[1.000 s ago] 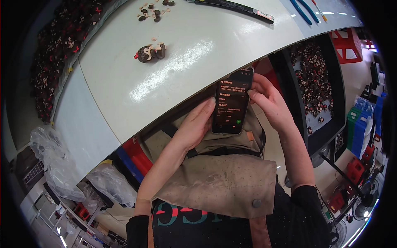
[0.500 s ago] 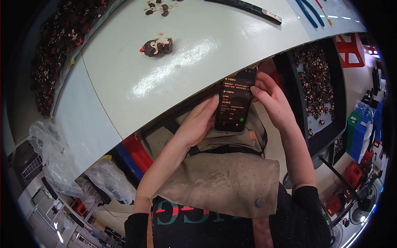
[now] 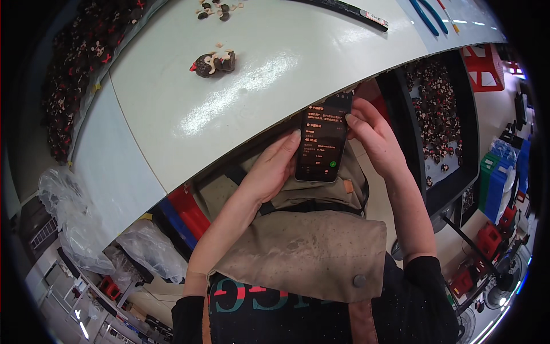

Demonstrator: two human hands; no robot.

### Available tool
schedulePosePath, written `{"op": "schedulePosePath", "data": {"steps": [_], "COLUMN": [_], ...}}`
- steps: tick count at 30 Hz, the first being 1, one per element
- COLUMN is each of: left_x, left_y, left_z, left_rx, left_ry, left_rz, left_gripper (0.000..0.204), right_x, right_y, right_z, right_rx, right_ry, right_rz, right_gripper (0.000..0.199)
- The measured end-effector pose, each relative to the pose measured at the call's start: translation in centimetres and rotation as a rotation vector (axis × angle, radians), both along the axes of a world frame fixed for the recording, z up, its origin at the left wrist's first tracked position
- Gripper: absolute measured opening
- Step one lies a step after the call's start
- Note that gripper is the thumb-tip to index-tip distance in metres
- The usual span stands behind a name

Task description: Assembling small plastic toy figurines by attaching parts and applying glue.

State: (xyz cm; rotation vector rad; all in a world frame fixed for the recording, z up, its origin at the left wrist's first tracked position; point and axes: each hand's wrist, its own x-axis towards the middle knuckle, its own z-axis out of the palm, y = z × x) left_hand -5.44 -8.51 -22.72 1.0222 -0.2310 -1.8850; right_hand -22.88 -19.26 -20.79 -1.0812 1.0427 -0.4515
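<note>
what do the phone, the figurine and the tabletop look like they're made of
Phone: probably a glass front, flat and smooth around a lit screen; frame material unclear. Figurine: likely moulded plastic or vinyl, judging by its rounded, coloured forms; finish hard to tell. Tabletop: perhaps white laminate, glossy, given the strong glare.

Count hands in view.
2: the left hand at the phone's left edge, the right hand at its upper right edge. Some fingers are hidden.

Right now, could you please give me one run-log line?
left hand: holding phone | right hand: thumb at phone's right edge | phone: screen lit | figurine: lying on white table
</note>
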Motion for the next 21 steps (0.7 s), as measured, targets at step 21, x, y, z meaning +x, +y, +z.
{"op": "schedulePosePath", "data": {"steps": [21], "left_x": [0.45], "left_y": [0.51], "left_z": [-0.1], "left_rx": [0.01], "left_ry": [0.039], "left_rz": [0.023], "left_gripper": [0.043], "right_x": [0.51], "right_y": [0.55], "right_z": [-0.23], "right_rx": [0.025], "right_ry": [-0.02], "right_rz": [-0.012], "right_gripper": [0.033]}}
